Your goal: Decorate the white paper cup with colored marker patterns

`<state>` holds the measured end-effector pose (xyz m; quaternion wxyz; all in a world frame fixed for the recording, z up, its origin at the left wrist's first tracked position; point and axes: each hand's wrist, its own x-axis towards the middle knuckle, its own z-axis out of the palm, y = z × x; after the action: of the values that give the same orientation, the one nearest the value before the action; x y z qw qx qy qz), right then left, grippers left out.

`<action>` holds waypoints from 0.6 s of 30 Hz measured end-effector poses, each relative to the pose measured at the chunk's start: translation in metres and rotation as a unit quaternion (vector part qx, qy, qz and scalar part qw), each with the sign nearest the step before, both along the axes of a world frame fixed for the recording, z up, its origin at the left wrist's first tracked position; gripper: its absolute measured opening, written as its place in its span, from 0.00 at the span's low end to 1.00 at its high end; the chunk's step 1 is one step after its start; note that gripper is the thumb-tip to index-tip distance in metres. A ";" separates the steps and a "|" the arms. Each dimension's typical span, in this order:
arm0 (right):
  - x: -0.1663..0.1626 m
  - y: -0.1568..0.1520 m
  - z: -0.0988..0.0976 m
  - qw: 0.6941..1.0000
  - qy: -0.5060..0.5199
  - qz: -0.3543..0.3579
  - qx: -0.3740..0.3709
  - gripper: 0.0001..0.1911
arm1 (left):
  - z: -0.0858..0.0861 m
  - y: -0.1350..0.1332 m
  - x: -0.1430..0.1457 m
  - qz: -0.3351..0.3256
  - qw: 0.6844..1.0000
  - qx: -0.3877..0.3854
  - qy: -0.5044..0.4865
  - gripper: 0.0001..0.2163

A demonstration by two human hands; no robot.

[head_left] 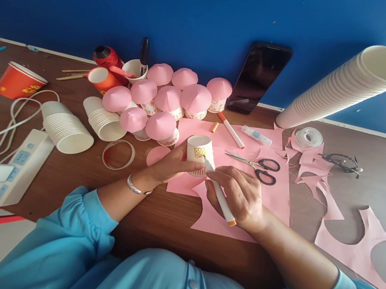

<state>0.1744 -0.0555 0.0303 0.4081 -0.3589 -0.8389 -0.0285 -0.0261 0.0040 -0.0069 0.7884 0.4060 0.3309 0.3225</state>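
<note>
While the left hand (171,165) curls its fingers around a small white paper cup (199,149), tilted near the table's centre, the right hand (240,193) is closed around a white marker (221,199) with an orange end, its tip against the cup wall. The right hand lies over a smooth pink paper sheet (272,196). Bare wooden table (152,216) lies open at 6 o'clock from the hands. Metal scissors (258,167) lie close at 2 o'clock, a clear tape ring (118,154) at 9 o'clock. Cups capped with pink paper cones (165,98) crowd 11 o'clock, and a long ribbed stack of white cups (341,85) leans farther off at 2 o'clock.
</note>
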 end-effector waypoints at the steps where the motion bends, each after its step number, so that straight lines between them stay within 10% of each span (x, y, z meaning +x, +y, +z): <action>1: 0.000 0.000 0.000 1.000 -0.002 0.000 0.000 0.14 | 0.000 0.000 0.000 -0.001 1.000 0.000 -0.002 0.25; 18: -0.002 0.000 0.003 1.000 0.015 0.002 0.012 0.13 | 0.001 0.000 0.000 -0.001 1.000 -0.001 -0.008 0.24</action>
<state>0.1720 -0.0559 0.0338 0.4248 -0.3531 -0.8330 -0.0320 -0.0265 0.0040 -0.0060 0.7918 0.4032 0.3247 0.3242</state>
